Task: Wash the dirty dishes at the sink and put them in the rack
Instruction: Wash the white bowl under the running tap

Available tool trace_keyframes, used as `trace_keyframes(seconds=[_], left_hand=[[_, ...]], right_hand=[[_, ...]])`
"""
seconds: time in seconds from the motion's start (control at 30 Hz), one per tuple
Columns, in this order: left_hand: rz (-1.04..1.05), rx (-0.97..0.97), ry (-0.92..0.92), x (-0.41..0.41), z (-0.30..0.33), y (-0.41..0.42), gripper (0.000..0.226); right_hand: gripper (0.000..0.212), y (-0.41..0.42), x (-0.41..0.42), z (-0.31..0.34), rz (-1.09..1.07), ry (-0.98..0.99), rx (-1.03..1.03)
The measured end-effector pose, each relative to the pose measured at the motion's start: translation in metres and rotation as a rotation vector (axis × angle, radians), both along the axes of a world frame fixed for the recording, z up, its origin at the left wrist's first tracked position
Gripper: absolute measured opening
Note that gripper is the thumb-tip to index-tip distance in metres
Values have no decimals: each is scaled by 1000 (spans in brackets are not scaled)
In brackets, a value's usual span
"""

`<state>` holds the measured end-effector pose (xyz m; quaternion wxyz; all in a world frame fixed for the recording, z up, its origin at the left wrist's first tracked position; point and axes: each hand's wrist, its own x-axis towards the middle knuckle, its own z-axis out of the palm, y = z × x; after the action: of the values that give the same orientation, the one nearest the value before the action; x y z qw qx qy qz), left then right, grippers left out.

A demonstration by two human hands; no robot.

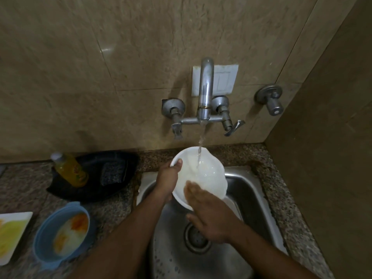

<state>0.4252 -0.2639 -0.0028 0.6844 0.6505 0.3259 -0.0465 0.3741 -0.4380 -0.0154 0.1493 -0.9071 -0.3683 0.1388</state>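
Observation:
A white bowl is held tilted over the steel sink, under the water running from the wall tap. My left hand grips the bowl's left rim, thumb over the edge. My right hand lies with straight, blurred fingers inside the bowl at its near edge. A blue bowl with orange and white food residue and a white square plate with yellow smears wait on the counter at the left.
A black tray behind the sink's left side holds a yellow soap bottle and a dark scrub pad. The granite counter wraps the sink. A wall closes in on the right. No rack is in view.

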Motion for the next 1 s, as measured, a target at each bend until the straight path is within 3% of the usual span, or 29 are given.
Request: trace_keyframes(seconds=[0.13,0.2,0.3,0.4,0.53,0.67,0.83,1.0], left_hand=[[40,31,30,-7,-11,6,36],[20,61,18,-5,-11,4,38],[-3,89,-20,-3,-4,8,33],[15,112,-13,-12,-9,14,30],[30,148,-50,-10,-9,6,28],[26,174,-64,-5,-9,16,30],[-34,89,26,-13,-24,6,40],[-81,41,62,-17,-30,9,46]], right_hand=[[81,-18,17,2,-77,-99,-98],[94,4,13,4,-120,-2,-40],[93,12,-7,-2,-60,66,74],[87,-19,1,-12,-75,0,-31],[103,-1,10,-12,-212,6,-62],[92,-9,-11,-11,-98,10,7],[85,-3,30,-15,-281,-28,-118],[78,3,17,-3,-197,61,-123]])
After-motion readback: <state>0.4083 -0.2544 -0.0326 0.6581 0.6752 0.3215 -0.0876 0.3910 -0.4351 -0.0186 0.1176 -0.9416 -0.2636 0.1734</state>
